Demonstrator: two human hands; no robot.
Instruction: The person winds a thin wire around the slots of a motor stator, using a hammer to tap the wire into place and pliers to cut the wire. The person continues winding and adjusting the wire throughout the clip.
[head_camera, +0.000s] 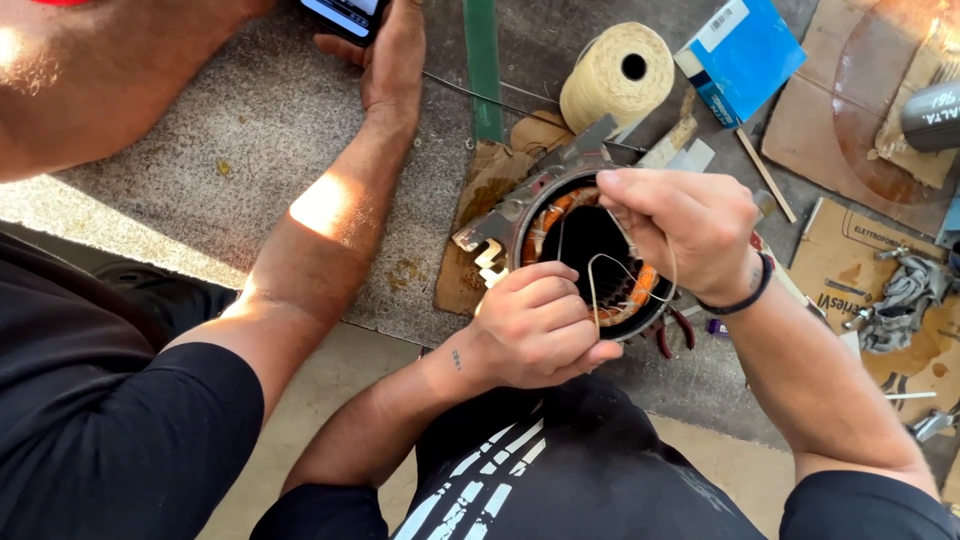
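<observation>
L hand is fisted at the stator's near rim, pinching a thin wire loop; R hand, just above the bore, grips the loop's other end w/ fingertips. Stator sits on cardboard on the floor, twine spool & blue box beyond it. Another person's hand rests on the floor by a phone.

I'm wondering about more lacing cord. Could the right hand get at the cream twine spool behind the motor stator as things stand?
Probably yes. The twine spool lies just beyond the stator, with nothing between it and the right hand. That hand, though, is pinching a thin cord, so it is not free.
</observation>
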